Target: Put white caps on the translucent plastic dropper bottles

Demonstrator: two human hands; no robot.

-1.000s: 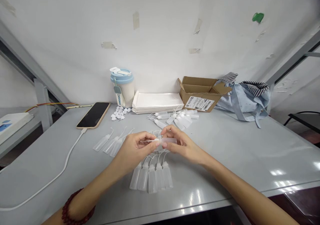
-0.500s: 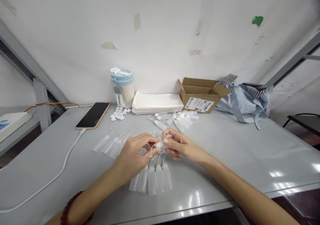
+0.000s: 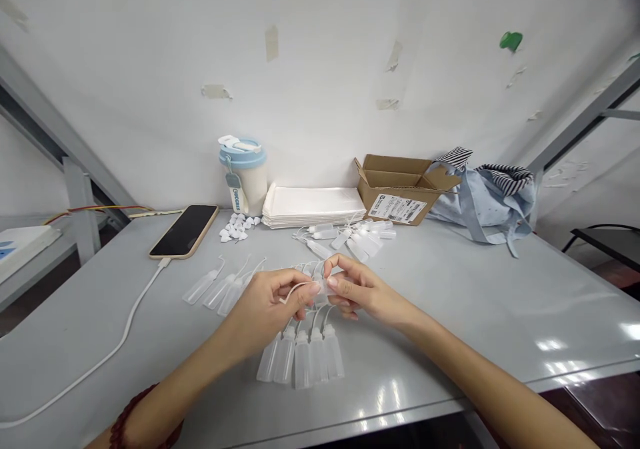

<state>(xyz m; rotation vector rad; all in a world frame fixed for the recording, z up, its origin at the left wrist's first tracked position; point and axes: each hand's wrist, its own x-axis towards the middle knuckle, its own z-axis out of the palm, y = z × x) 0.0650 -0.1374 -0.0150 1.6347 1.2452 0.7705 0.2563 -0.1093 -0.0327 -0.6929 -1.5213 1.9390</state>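
Observation:
Over the middle of the desk, a small translucent plastic squeeze bottle [image 3: 323,293] is pinched between both hands, partly hidden by the fingers. My left hand [image 3: 273,306] grips its cap end with thumb and fingers; a thin bent white tube sticks out to the left there. My right hand [image 3: 367,292] is closed around the bottle's body. Below the hands lie several similar bottles [image 3: 310,357] in a row, tubes pointing away from me. More bottles [image 3: 216,290] with curved tubes rest left of my left hand, and others lie partly hidden behind both hands.
Toward the back are another heap of bottles [image 3: 367,239], small white pieces [image 3: 237,228], a stack of white sheets [image 3: 314,202], a blue-lidded cup [image 3: 255,182], a cardboard box [image 3: 395,189] and a light blue cloth bag [image 3: 480,202]. A phone [image 3: 185,230] with its white cable [image 3: 133,322] lies left.
My left thumb and fingers have shifted over the bottle's cap end, covering it more, and the tube now lies flatter toward the left. My right hand stays nearly still.

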